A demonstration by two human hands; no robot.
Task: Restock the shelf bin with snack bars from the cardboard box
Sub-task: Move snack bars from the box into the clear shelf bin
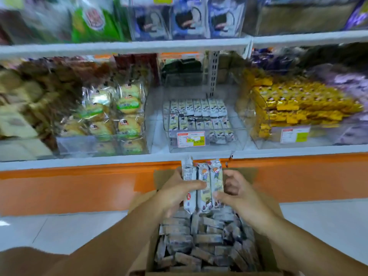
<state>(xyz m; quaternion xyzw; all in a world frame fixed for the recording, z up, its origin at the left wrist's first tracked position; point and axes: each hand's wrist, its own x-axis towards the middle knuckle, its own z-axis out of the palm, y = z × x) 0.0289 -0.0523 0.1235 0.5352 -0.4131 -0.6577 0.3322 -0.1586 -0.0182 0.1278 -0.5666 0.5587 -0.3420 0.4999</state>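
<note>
**Left hand** (177, 193): clenched round a fan of three snack bars (205, 186), thumb laid across their fronts and fingers behind.

**Right hand** (237, 191): beside the fan on its right. The thumb tip touched the lower part of the right-hand bar, and the fingers were loosely curled and stood clear of it, grasping nothing.

**Held bars:** slim oblong sticks in glossy printed film, pale with cartoon figures and crimped ends. They were side by side and upright, with their long axes pointing up and away toward the shelf.

**Cardboard box** (265, 255): plain brown, flaps open, directly under both hands. It was packed with loose bars (205, 242) lying flat at mixed angles.

**Shelf bin** (207, 147): clear rigid plastic with a price label (191, 138) on its front wall. It sat straight ahead of and above the hands, on the shelf over an orange plinth (79, 186).
- The bin was partly filled. Its stock (195, 108) stood upright in tidy rows, in the same orientation as the held fan.
- Judgement: the bars needed a lift forward and up over the front wall. The left hand carried the load and was the nearer to the bin.

**Neighbouring bins:** round cakes (127, 108) in clear wrap to the left, yellow foil packets (298, 108) to the right.
</note>
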